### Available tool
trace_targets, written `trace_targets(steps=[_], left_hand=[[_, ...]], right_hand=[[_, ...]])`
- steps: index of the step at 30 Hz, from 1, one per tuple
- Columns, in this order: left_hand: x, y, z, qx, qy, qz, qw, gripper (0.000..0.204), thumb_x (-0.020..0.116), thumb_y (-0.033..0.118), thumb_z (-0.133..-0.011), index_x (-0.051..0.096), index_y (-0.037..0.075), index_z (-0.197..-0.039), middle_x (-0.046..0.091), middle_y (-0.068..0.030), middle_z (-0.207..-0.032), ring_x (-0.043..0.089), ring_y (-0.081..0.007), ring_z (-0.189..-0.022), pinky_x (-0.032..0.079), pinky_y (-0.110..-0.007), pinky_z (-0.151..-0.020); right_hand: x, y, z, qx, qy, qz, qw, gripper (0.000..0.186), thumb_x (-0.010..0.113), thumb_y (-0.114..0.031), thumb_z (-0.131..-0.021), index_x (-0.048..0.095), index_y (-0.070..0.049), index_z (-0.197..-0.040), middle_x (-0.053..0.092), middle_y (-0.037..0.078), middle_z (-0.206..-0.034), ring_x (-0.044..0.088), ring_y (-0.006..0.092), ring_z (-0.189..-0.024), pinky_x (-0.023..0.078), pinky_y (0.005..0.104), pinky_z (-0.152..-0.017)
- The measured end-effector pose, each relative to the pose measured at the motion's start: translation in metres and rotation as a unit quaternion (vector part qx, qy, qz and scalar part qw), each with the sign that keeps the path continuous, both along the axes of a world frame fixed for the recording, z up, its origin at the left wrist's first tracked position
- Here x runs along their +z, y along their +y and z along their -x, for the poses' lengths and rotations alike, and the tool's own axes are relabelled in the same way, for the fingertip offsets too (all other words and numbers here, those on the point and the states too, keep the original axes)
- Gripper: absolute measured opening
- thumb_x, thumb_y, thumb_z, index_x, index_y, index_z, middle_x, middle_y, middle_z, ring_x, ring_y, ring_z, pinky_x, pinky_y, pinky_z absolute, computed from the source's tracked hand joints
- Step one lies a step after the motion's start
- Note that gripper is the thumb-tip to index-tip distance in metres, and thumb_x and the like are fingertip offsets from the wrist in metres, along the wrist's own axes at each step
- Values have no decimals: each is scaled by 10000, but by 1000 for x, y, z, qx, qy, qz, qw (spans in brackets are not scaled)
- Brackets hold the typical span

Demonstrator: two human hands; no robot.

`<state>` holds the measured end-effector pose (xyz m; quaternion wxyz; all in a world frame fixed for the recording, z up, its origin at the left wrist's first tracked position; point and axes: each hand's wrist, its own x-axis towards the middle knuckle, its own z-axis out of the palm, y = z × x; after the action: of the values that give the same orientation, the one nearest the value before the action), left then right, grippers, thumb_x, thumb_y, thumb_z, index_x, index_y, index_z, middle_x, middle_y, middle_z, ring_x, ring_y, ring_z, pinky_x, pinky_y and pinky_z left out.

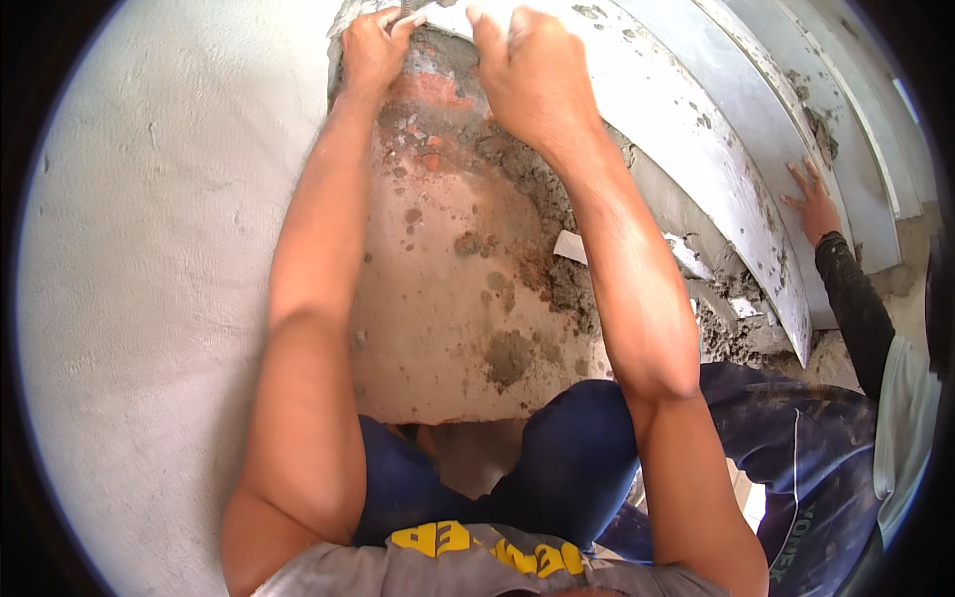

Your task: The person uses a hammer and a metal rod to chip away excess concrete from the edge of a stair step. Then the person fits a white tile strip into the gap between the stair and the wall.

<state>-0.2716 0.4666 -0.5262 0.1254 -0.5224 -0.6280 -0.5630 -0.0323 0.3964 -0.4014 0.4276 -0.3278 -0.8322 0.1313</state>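
My left hand point(373, 52) is at the top of the view, beside the plastered wall. Its thumb and fingers close round a thin dark metal rod point(406, 8), whose upper part runs out of the picture. To its right, my right hand point(542, 80) is curled over the white edge of a stair slab. Whatever it grips is hidden by the hand and the bright glare. Beneath both hands lies a rough patch of broken red brick and mortar point(433, 92), with loose crumbs around it.
A rough plastered wall point(149, 249) rises on the left. White stair slabs point(696, 129) spotted with mortar climb on the right. Another person's hand point(818, 207) rests on one, with that person's dark trousers point(796, 448) close by. A mortar-stained slab point(438, 338) lies before my knees.
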Motion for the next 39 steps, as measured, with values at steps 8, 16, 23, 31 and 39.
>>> trace_targets(steps=[8,16,23,31,39], left_hand=[[22,-9,-11,-28,-62,35,997,293,759,303,-905,745,11,-889,656,-186,-693,602,-291,-637,495,-438,-640],[9,0,3,6,-1,-31,999,277,807,321,-896,794,50,-954,668,-152,-647,573,-198,-562,501,-425,-591],[-3,18,12,30,31,-121,992,268,806,311,-897,807,67,-1007,688,-148,-665,602,-210,-572,505,-420,-591],[16,1,-5,-23,-31,9,999,262,812,312,-876,803,93,-1020,687,-149,-686,604,-270,-575,503,-423,-607],[13,-12,-3,-2,11,20,1000,334,729,316,-944,754,-15,-986,707,-217,-771,687,-348,-711,516,-471,-670]], right_hand=[[-27,21,13,-46,-127,50,990,394,527,-292,-1071,631,32,-873,657,170,-664,677,218,-595,537,402,-534],[29,-5,7,91,172,-146,970,200,598,-118,-977,627,60,-892,649,258,-765,666,441,-726,516,479,-641],[-20,32,11,-21,-101,34,994,454,568,-313,-1060,609,4,-737,628,133,-570,738,257,-626,550,434,-495],[3,12,9,44,61,-27,997,395,564,-288,-1044,675,52,-877,664,200,-647,707,329,-633,572,461,-661],[1,-14,0,-22,-40,130,990,388,610,-293,-1012,687,78,-926,692,237,-713,737,377,-753,561,511,-689]])
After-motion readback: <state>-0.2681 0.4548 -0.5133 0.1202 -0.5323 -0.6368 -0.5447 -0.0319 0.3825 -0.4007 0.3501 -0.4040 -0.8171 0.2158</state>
